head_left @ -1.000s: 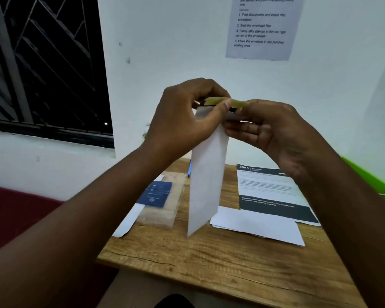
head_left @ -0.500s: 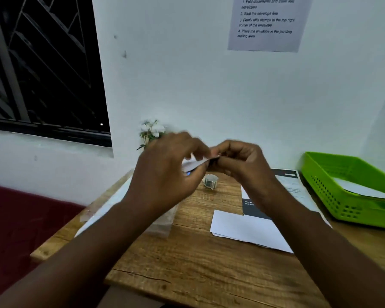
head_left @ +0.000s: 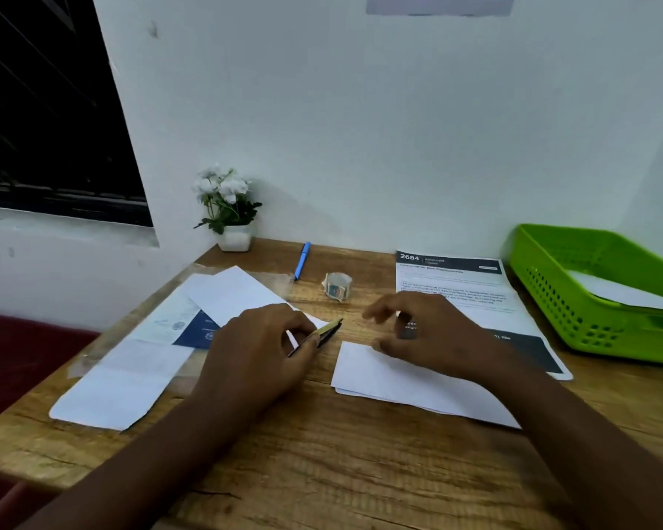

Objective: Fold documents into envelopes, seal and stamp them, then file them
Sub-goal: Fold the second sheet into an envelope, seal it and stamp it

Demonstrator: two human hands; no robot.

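My left hand [head_left: 257, 350] pinches the end of a white envelope [head_left: 238, 292], which lies flat on the wooden table [head_left: 322, 453] and points up and left. A yellow and black strip [head_left: 328, 330] sticks out at the pinched end. My right hand [head_left: 429, 330] hovers just to the right with its fingers loosely spread and holds nothing. Under it lie a stack of white envelopes [head_left: 399, 388] and a printed document [head_left: 456, 285] with a dark header. A small roll of stamps [head_left: 337, 286] stands behind the hands.
A green basket tray [head_left: 575, 300] with a white envelope in it sits at the far right. A blue pen [head_left: 302, 260] and a potted white flower [head_left: 228, 208] stand by the wall. Papers in a clear sleeve [head_left: 131, 376] and a blue card [head_left: 198, 332] cover the left side.
Both hands came down from chest height to the table. The envelope went from hanging upright to lying flat, and my right hand let go of it.
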